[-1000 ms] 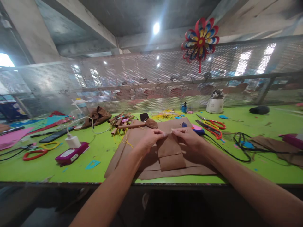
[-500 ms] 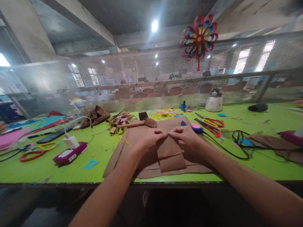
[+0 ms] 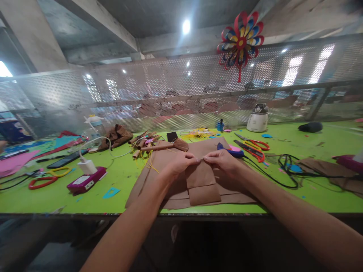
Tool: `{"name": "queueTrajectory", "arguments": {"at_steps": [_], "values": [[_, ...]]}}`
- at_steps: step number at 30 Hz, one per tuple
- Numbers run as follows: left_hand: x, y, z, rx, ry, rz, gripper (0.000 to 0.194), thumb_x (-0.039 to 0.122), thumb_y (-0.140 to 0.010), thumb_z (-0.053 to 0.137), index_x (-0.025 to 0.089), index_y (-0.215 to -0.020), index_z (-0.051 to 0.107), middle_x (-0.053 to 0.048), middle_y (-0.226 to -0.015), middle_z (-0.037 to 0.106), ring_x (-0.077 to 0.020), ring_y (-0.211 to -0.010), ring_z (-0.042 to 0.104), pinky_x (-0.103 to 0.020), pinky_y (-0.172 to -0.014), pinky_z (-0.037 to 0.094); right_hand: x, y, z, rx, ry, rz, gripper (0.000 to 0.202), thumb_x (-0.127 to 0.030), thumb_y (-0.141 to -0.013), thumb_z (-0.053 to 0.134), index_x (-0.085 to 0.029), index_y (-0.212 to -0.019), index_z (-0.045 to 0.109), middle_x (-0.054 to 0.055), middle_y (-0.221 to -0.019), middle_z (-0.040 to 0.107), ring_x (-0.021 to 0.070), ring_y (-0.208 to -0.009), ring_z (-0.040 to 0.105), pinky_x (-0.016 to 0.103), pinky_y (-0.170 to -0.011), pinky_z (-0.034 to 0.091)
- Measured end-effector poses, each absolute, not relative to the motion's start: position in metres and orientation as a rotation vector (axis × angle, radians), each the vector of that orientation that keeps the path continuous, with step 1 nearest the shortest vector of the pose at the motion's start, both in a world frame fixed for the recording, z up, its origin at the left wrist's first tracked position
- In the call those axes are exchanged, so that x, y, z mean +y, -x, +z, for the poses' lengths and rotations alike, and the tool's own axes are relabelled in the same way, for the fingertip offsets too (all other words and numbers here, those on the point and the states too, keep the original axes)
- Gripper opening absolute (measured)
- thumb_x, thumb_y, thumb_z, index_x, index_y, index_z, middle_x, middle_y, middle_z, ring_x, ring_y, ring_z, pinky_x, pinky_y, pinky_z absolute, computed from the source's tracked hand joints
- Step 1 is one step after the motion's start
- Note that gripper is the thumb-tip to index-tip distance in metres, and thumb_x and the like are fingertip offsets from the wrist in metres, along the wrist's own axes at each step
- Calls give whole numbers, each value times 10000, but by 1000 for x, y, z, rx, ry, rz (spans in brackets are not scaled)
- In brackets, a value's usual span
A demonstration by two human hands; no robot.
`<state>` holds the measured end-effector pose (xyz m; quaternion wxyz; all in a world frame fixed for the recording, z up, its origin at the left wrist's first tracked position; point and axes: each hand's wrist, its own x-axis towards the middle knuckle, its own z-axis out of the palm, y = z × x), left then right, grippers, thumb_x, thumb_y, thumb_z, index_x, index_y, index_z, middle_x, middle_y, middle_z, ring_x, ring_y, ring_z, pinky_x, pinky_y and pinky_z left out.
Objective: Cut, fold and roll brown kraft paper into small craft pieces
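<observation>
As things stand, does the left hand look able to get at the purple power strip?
Probably yes: nothing seems to stand between the left hand and the purple power strip, though the fingers would first have to release the brown paper.

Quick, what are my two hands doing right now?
Left hand: fingertips closed on the brown paper strip, at its top edge.
Right hand: fingertips closed on the same edge, close beside the left's.
</observation>
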<state>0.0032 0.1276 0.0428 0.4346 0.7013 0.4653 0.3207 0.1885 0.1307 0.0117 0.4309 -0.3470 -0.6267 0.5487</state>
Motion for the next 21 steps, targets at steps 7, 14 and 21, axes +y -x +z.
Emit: {"name": "queueTrajectory", "arguments": {"at_steps": [7,14,21], "values": [[135,13,43,1031,-1682,831,246,343,-648,681,147,-549,571,35,-533,453,-78,-516,352,-247,-528,243,134,-191,11,-1503,861,1436,263,-384,-670,696,-143,-611,607,-15,-572,527,99,-524,445,257,-552,363],[146,25,38,967,-1394,826,210,299,-609,731,137,-612,598,23,-611,493,-77,-567,408,-229,-543,291,138,-192,8,-1386,842,1393,302,-425,-613,740,-136,-622,654,15,-599,610,118,-555,517,268,-589,420],[138,12,35,992,-1401,853,281,423,-679,676,148,-694,620,3,-569,505,-108,-559,424,-246,-513,263,140,-187,7,-1209,794,1361,309,-407,-573,769,-145,-725,709,60,-731,693,170,-637,593,335,-672,479]]}}
